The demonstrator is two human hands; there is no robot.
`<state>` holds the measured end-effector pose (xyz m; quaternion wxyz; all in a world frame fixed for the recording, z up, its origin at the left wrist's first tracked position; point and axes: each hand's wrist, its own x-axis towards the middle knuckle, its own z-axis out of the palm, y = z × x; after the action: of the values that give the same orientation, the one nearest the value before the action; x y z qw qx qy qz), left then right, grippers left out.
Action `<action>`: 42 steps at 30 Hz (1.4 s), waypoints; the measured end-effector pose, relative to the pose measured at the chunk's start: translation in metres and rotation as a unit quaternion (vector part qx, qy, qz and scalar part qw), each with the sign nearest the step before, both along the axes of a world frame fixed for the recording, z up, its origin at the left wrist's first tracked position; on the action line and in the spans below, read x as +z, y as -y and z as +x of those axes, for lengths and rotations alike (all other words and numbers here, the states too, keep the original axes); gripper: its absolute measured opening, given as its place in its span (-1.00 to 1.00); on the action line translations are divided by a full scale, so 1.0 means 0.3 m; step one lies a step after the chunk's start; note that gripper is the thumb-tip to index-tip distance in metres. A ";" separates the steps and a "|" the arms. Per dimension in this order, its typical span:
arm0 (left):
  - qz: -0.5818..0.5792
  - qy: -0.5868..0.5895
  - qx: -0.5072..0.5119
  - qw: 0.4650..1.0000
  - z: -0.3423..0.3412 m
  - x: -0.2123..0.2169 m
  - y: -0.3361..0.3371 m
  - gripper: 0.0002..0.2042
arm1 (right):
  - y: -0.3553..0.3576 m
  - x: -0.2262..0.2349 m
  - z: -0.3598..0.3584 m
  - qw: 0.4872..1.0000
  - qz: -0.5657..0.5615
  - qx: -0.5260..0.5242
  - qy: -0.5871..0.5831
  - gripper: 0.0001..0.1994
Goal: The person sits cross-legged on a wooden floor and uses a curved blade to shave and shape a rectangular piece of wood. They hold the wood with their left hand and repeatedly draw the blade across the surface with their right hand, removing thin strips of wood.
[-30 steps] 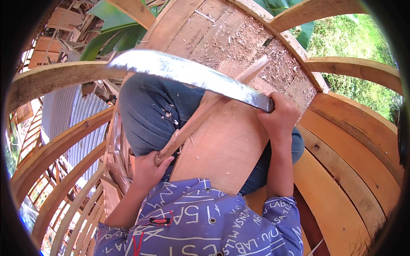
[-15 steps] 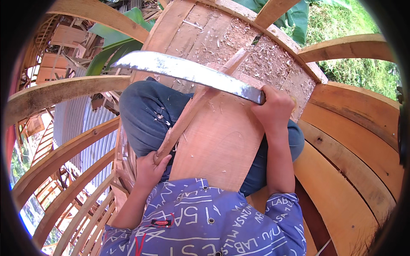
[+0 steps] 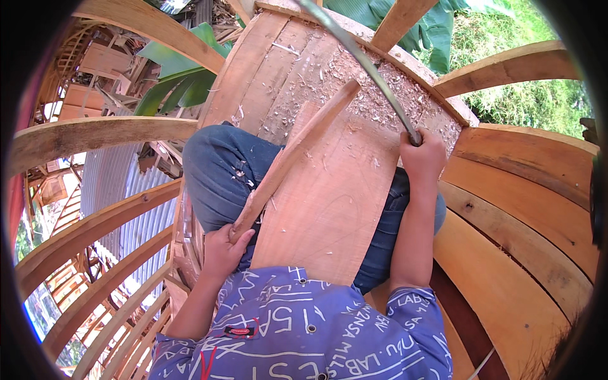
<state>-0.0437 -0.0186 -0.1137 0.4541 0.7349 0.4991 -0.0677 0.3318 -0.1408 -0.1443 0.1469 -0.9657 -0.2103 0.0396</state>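
Gripping one stick, one blade

Left hand (image 3: 223, 248), at 7 o'clock, closed around one wooden stick (image 3: 292, 154) slanting toward 1 o'clock over one broad board (image 3: 335, 202). Right hand (image 3: 421, 156), at 2 o'clock, fisted on one long curved blade (image 3: 354, 54). Shavings (image 3: 373, 101) scattered at 12 o'clock.

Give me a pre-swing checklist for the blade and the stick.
1. Right hand wrapped on the blade handle: ok.
2. Left hand grips the stick's low end: ok.
3. Left hand well clear of the stick's far end, where the blade would land: ok.
4. Stick rests slanted on the board: ok.
5. Board steady across the lap: cannot tell.
6. Blade edge faces the stick: cannot tell.
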 end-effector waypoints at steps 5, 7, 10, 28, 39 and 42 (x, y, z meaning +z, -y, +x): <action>0.007 -0.003 -0.003 1.000 -0.008 0.001 0.000 -0.67 | -0.036 0.003 -0.065 0.982 0.042 0.168 0.078 -0.84; 0.023 -0.008 -0.019 1.000 0.002 0.013 -0.007 -0.67 | -0.025 -0.001 -0.037 0.992 -0.001 0.104 0.065 -0.84; 0.029 -0.007 -0.027 0.999 -0.001 0.003 -0.007 -0.68 | 0.009 -0.005 0.022 0.999 -0.012 0.010 0.046 -0.83; 0.026 -0.021 -0.008 0.999 -0.003 -0.002 0.011 -0.66 | -0.037 -0.007 0.000 0.998 -0.029 0.058 -0.002 -0.81; -0.114 0.013 0.043 0.992 -0.039 0.000 -0.048 -0.70 | 0.031 -0.018 0.074 0.996 -0.065 -0.050 0.021 -0.75; -0.155 0.050 0.034 0.986 0.004 0.066 -0.095 -0.72 | 0.060 -0.029 0.101 0.992 -0.119 -0.035 -0.019 -0.82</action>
<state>-0.0424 0.0099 -0.0938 0.5888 0.6410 0.4837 -0.0916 0.3621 -0.1588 -0.1529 0.0366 -0.9821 -0.1675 0.0779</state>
